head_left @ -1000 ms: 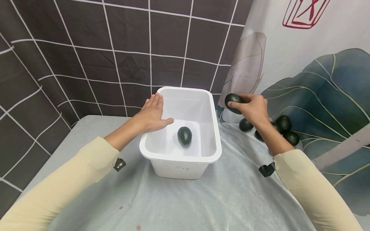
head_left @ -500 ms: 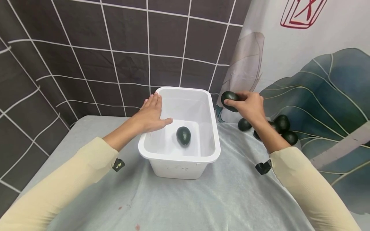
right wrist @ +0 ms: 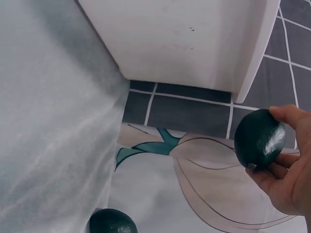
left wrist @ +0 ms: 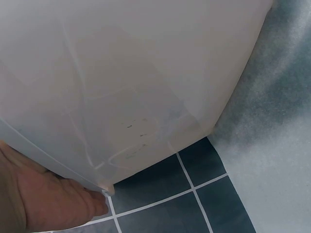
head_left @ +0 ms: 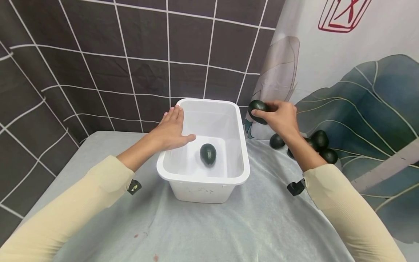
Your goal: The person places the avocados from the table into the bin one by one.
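Observation:
A white plastic tub (head_left: 203,179) stands on the cloth-covered table, with one dark green avocado (head_left: 208,154) lying on its floor. My left hand (head_left: 173,131) rests on the tub's left rim, fingers straight and thumb reaching over the inside. To the right of the tub, my right hand (head_left: 282,117) pinches another avocado (head_left: 258,111) between thumb and fingers, held up off the table. The right wrist view shows this held avocado (right wrist: 259,139) from the side, beside the tub's outer wall (right wrist: 175,43).
Several more avocados (head_left: 319,139) lie in a group at the table's right side, partly hidden behind my right forearm. A single one (head_left: 276,141) sits nearer the tub. Dark grid-patterned fabric (head_left: 144,65) hangs close behind the tub. A printed curtain (head_left: 360,94) hangs at the right.
My right hand has moved slightly left and up with its avocado, closer to the tub's right rim. The left hand stays on the left rim.

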{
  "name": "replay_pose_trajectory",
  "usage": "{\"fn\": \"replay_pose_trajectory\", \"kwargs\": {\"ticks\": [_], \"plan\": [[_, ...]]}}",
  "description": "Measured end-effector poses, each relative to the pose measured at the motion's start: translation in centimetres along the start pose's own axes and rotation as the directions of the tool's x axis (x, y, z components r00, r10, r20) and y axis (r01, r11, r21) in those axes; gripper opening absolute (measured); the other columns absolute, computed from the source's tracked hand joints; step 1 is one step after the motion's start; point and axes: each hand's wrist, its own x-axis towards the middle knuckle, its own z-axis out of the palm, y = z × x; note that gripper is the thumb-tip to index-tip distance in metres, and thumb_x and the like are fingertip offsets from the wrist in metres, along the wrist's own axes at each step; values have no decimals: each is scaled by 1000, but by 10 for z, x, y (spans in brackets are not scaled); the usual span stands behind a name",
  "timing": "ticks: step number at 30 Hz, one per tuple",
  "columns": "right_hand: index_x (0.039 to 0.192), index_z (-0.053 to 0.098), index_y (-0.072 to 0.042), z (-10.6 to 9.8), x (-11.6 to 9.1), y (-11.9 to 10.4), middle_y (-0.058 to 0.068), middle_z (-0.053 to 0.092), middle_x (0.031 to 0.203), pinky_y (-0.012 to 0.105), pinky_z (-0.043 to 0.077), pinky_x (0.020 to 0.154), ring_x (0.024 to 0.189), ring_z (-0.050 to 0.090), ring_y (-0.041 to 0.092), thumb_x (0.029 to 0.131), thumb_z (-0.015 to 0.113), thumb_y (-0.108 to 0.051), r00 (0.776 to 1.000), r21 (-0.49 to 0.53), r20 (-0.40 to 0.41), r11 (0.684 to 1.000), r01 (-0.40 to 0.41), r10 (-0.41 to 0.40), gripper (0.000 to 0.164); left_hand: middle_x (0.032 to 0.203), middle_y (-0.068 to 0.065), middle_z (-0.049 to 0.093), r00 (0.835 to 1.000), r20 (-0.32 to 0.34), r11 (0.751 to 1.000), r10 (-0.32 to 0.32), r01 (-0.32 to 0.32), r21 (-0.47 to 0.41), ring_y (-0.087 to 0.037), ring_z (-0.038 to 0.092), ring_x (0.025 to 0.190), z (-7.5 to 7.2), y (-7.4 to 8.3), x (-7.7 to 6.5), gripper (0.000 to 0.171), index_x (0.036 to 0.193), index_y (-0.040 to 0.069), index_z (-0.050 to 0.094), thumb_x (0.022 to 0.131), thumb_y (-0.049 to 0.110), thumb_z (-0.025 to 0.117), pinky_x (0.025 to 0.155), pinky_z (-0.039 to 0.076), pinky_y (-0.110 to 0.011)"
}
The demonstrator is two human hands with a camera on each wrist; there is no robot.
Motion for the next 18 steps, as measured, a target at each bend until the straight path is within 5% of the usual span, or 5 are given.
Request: {"fn": "replay_pose_trajectory", "kwargs": {"ticks": [9, 18], "plan": [[136, 83, -14, 0, 1, -10, 13, 83, 134, 43, 51, 104, 128, 69, 30, 89, 91, -59, 1000, -9, 1, 1000, 9, -9, 66, 187, -31, -13, 1000, 1, 1000, 3, -3, 7, -46, -10, 178, -1, 0, 0, 110, 175, -13, -2, 110, 54, 57, 146, -3, -56], [133, 84, -16, 3, 3, -19, 12, 85, 130, 40, 52, 94, 120, 75, 29, 89, 89, -62, 999, -30, 3, 999, 37, -37, 64, 187, -30, -13, 1000, 1, 1000, -2, 2, 0, -46, -11, 178, 0, 0, 0, 112, 175, -12, -2, 109, 54, 58, 146, -3, -55]]}}
